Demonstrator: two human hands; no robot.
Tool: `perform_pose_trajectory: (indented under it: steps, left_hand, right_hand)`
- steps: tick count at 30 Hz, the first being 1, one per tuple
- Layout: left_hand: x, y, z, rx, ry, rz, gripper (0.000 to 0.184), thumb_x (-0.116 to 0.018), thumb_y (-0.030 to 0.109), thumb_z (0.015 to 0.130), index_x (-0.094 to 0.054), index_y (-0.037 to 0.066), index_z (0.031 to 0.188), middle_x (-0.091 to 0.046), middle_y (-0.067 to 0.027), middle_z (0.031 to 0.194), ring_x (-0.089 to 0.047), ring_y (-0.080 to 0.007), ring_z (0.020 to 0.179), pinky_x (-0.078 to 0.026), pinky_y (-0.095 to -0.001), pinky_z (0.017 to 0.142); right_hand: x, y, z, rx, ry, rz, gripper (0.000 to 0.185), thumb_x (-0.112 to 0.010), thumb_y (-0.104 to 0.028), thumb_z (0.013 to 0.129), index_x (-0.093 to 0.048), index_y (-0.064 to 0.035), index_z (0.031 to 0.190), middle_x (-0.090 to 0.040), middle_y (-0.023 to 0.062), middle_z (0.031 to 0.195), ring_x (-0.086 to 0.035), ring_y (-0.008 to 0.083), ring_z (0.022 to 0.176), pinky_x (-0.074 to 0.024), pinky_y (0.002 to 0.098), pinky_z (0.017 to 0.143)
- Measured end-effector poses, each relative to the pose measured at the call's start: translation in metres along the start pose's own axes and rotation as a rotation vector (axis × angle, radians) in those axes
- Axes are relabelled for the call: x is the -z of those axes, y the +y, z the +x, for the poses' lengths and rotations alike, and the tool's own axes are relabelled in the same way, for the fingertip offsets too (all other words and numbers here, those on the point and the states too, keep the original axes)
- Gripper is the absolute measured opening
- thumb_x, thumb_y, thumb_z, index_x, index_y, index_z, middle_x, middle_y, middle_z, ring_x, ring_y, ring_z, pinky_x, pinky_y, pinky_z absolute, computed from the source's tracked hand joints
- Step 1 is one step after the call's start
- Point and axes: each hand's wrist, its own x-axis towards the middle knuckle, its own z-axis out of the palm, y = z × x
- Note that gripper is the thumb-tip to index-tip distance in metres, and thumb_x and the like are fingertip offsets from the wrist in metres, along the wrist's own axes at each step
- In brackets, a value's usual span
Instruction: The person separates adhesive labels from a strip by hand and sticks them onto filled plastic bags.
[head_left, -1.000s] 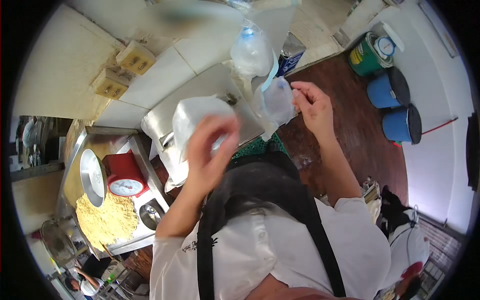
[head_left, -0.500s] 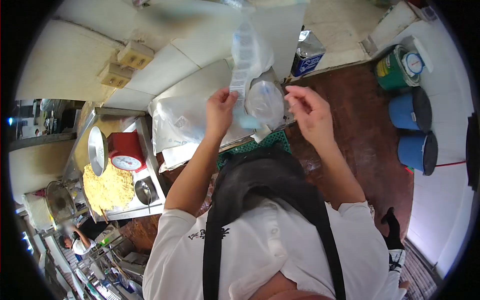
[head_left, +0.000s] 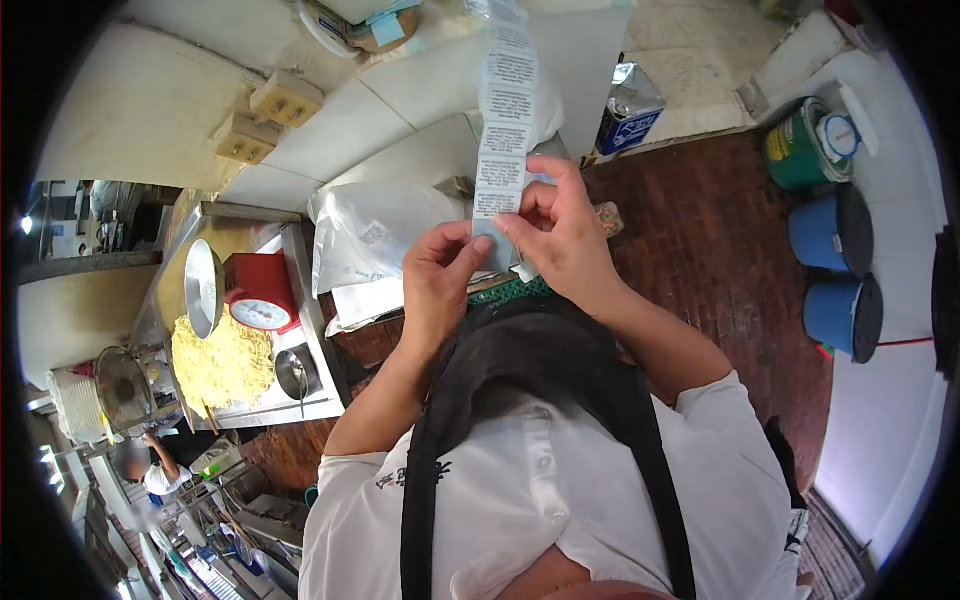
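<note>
A long strip of printed labels (head_left: 508, 110) runs down from the top of the head view to my hands, its bare bluish backing at the lower end. My left hand (head_left: 440, 275) pinches that lower end between thumb and fingers. With thumb and bent fingers, my right hand (head_left: 560, 235) grips the strip's right edge at the lowest printed label. Left of the strip lies a white plastic bag (head_left: 385, 235) with a printed square code. Another whitish plastic bag (head_left: 548, 105) shows partly behind the strip.
On the left, a metal table (head_left: 325, 375) bears yellow noodles (head_left: 222, 365), a red scale (head_left: 262, 290) with a metal pan (head_left: 203, 288) and a small pot (head_left: 295, 372). A tin (head_left: 630, 108), green bucket (head_left: 795, 150) and blue buckets (head_left: 828, 228) stand right. Another person (head_left: 160, 475) is lower left.
My right hand has moved left onto the label strip and now grips it. My left hand has gone lower, to the strip's end. The round clear plastic item between my hands no longer shows.
</note>
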Motion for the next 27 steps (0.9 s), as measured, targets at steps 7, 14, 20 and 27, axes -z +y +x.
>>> perform_pose_trajectory:
  steps: [7,14,20,27]
  left_hand:
    - [0.022,0.012,-0.007,-0.100,-0.008,0.053,0.020,-0.067,0.002,0.095,-0.067,-0.002,0.115,-0.066,0.0001,0.094,-0.060,-0.0061,0.084,-0.049,-0.0223,0.075]
    - [0.053,0.014,-0.017,-0.052,-0.138,-0.163,0.025,-0.064,0.000,0.096,-0.064,-0.002,0.121,-0.067,-0.0025,0.101,-0.061,-0.0083,0.088,-0.050,-0.0231,0.080]
    - [0.078,0.018,-0.020,-0.241,-0.196,-0.034,0.023,-0.062,-0.002,0.097,-0.064,-0.002,0.120,-0.065,-0.0039,0.102,-0.060,-0.0097,0.088,-0.049,-0.0232,0.080]
    - [0.093,0.028,-0.014,-0.420,-0.210,0.273,0.017,-0.065,0.001,0.095,-0.067,0.000,0.113,-0.060,-0.0054,0.086,-0.058,-0.0115,0.079,-0.047,-0.0247,0.072]
  right_hand:
    - [-0.027,-0.014,-0.007,0.624,0.273,-0.584,0.060,-0.084,-0.008,0.074,-0.050,-0.0040,0.124,-0.055,0.0175,0.109,-0.054,0.0339,0.097,-0.0459,0.0445,0.082]
    - [-0.049,-0.033,-0.023,0.700,0.191,-0.672,0.039,-0.082,-0.011,0.076,-0.062,-0.0033,0.108,-0.057,0.0115,0.095,-0.057,0.0321,0.088,-0.0464,0.0410,0.076]
    - [-0.090,-0.038,-0.025,0.585,0.089,-0.728,0.032,-0.080,-0.013,0.077,-0.066,-0.0015,0.103,-0.060,0.0117,0.091,-0.059,0.0316,0.086,-0.0489,0.0415,0.075]
    - [-0.103,-0.038,-0.025,0.437,0.106,-0.603,0.027,-0.080,-0.014,0.080,-0.068,-0.0021,0.100,-0.066,0.0100,0.086,-0.064,0.0283,0.073,-0.0518,0.0379,0.064]
